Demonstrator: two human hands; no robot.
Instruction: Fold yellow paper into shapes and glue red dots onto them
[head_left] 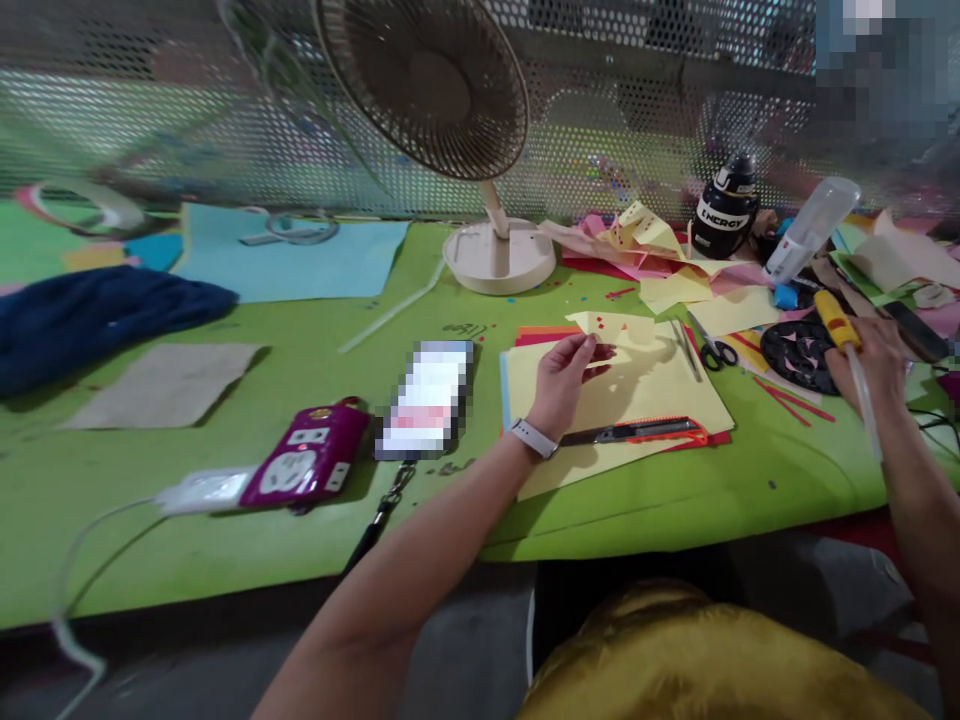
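Green tabletop was backed by a perforated metal screen, with a fan standing before it. Just above stacked paper sheets, a small yellow paper piece with red marks was held by the left hand, its thumb and fingertips pinched nearly together. The right hand was half curled beside a black tray, a yellow tool against it; whether that was gripped could not be told. Small paper parts were apparently being handled; a steady pinch and careful fingers at the tray seemed called for.
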